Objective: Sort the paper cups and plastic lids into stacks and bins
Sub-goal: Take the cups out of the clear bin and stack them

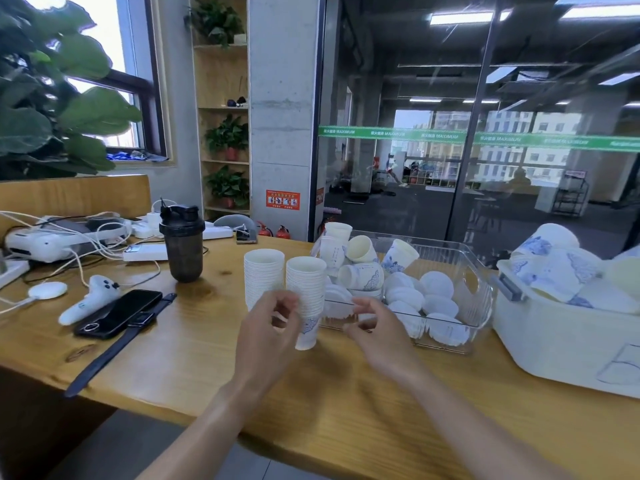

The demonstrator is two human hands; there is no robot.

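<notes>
Two tall stacks of white paper cups stand side by side on the wooden table, the left stack (pixel 263 278) and the right stack (pixel 306 289), which shows a blue print near its base. My left hand (pixel 266 334) hovers just in front of the right stack, fingers loosely curled and blurred, with nothing seen in them. My right hand (pixel 375 332) is at the front wall of a clear plastic bin (pixel 478 296), fingers loosely bent, with nothing seen in them. The bin holds white lids (pixel 436 303) and several loose cups (pixel 362 275).
A white tub (pixel 561 341) at the right is piled with loose printed cups. On the left lie a dark shaker bottle (pixel 181 249), a phone (pixel 119 313), a watch, a white controller (pixel 90 299), chargers and cables. A glass wall stands behind the table.
</notes>
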